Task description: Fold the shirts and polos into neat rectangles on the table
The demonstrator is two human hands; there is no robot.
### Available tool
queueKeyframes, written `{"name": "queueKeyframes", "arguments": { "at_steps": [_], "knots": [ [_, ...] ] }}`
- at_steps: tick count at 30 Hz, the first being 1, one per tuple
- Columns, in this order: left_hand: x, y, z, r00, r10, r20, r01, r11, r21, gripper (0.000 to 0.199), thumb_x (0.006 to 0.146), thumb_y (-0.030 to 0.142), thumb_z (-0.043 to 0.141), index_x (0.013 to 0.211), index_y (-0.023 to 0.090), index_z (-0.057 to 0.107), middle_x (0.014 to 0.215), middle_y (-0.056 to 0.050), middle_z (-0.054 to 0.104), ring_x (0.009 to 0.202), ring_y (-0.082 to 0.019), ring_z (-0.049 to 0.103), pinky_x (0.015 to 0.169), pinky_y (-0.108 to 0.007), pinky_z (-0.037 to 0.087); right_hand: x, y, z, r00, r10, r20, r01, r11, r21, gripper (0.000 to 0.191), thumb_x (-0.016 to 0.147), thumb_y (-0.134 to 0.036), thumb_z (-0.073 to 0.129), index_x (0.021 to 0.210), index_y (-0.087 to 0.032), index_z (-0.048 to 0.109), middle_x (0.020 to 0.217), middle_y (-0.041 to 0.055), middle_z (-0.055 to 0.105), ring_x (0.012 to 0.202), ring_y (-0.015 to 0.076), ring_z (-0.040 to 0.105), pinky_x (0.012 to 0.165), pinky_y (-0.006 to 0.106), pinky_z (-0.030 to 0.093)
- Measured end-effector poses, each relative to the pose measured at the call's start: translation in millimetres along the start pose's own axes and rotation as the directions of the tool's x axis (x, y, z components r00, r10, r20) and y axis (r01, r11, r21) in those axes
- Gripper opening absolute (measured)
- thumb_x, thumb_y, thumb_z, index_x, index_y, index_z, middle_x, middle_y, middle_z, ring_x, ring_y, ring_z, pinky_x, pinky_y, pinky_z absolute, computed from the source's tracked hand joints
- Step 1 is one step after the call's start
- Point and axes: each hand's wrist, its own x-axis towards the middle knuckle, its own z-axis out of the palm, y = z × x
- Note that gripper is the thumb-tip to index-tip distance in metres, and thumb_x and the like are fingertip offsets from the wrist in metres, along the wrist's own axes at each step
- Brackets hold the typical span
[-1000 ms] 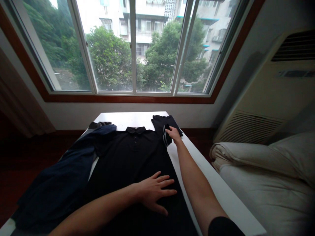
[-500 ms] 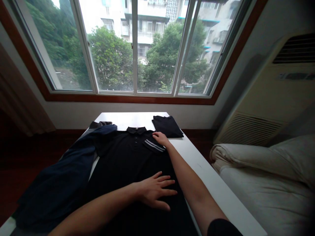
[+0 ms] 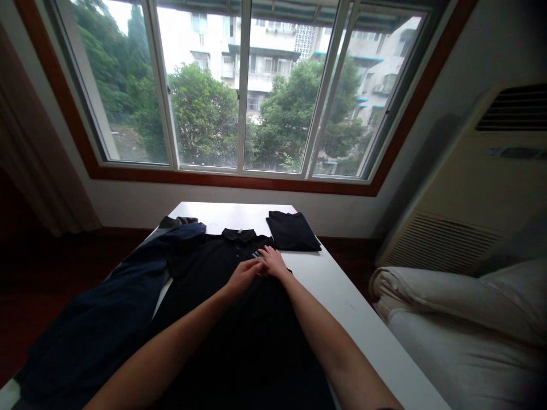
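Note:
A black polo shirt lies spread out with its collar at the far end. Its right-hand sleeve, with pale stripes, is folded in over the body and partly covered by my hands. My right hand rests open on that sleeve, fingers spread. Beside it, nearly touching, my left hand has its fingers drawn together at the sleeve's fabric; the fingertips are partly hidden.
A folded black garment sits at the white table's far right. Dark blue clothing covers the left side. A pale sofa stands right, and a window is beyond the table.
My left hand has moved up from the shirt's middle to the folded sleeve, and its spread fingers have closed. My right hand has shifted slightly inward and nearer, onto the sleeve.

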Motion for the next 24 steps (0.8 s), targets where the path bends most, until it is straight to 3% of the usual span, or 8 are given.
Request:
{"name": "queueKeyframes", "arguments": {
  "at_steps": [3,5,7,10,14,16,18,24],
  "knots": [
    [23,-8,-61.7,0.978,-0.049,-0.203,0.092,0.974,0.208,0.040,0.095,0.048,0.053,0.101,0.015,0.076,0.106,-0.011,0.077,0.102,-0.026,0.070,0.089,-0.036,0.053,3,0,1,1.000,0.012,0.011,-0.012,1.000,0.001,0.053,0.106,-0.047,0.046,0.157,-0.031,0.048,0.169,0.0088,0.035,0.156,0.0282,0.028,0.125,0.047,0.020],
    [28,-12,-108.9,0.935,-0.021,-0.354,0.190,0.873,0.450,0.033,0.095,0.038,0.051,0.100,0.017,0.076,0.109,-0.011,0.076,0.106,-0.027,0.068,0.096,-0.037,0.051,5,1,0,0.999,0.026,0.019,-0.027,1.000,0.004,0.053,0.106,-0.047,0.045,0.157,-0.032,0.047,0.169,0.0079,0.034,0.157,0.0277,0.027,0.125,0.047,0.019],
    [25,-16,-155.4,0.875,0.060,-0.480,0.329,0.655,0.680,0.031,0.092,0.034,0.054,0.107,0.018,0.076,0.120,-0.013,0.073,0.118,-0.030,0.062,0.105,-0.040,0.045,7,3,-3,0.999,0.032,0.030,-0.032,0.999,0.009,0.053,0.106,-0.045,0.046,0.157,-0.033,0.047,0.169,0.0074,0.034,0.157,0.0270,0.027,0.125,0.046,0.020],
    [8,-22,-213.4,0.748,0.195,-0.634,0.564,0.316,0.763,0.045,0.092,0.038,0.057,0.131,0.018,0.068,0.141,-0.017,0.061,0.133,-0.037,0.051,0.110,-0.047,0.039,14,0,-14,0.996,0.066,0.067,-0.068,0.997,0.039,0.052,0.103,-0.043,0.052,0.154,-0.031,0.052,0.167,0.0088,0.037,0.155,0.0285,0.030,0.123,0.048,0.023],
    [-18,-32,-258.8,0.676,0.223,-0.702,0.706,0.076,0.704,0.069,0.088,0.042,0.060,0.150,0.014,0.049,0.150,-0.023,0.050,0.136,-0.040,0.046,0.110,-0.049,0.037,28,-30,-27,0.988,0.112,0.102,-0.122,0.988,0.091,0.048,0.100,-0.049,0.054,0.141,-0.026,0.064,0.151,0.0129,0.056,0.143,0.0323,0.048,0.117,0.049,0.034],
    [-24,-32,-271.4,0.649,0.178,-0.740,0.744,0.052,0.666,0.064,0.089,0.043,0.059,0.146,0.015,0.052,0.145,-0.024,0.054,0.133,-0.041,0.050,0.105,-0.050,0.041,31,-55,-23,0.996,0.059,0.073,-0.067,0.991,0.115,0.050,0.100,-0.051,0.053,0.142,-0.026,0.063,0.151,0.0127,0.056,0.143,0.0309,0.048,0.117,0.046,0.035],
    [-22,-28,-281.3,0.656,0.094,-0.749,0.746,0.073,0.662,0.050,0.090,0.039,0.057,0.135,0.019,0.059,0.135,-0.020,0.063,0.127,-0.040,0.056,0.100,-0.049,0.044,27,-80,-12,0.998,-0.038,0.059,0.029,0.989,0.148,0.053,0.099,-0.054,0.055,0.144,-0.026,0.061,0.157,0.0129,0.050,0.148,0.0304,0.042,0.119,0.045,0.032],
    [1,2,-303.7,0.655,-0.104,-0.749,0.736,0.314,0.600,0.033,0.086,0.028,0.061,0.119,0.024,0.065,0.122,-0.012,0.073,0.111,-0.034,0.069,0.089,-0.041,0.051,0,-116,22,0.995,-0.070,0.066,0.064,0.994,0.086,0.066,0.101,-0.061,0.049,0.158,-0.029,0.046,0.170,0.0158,0.029,0.159,0.0358,0.020,0.124,0.063,0.010]
  ]
}}
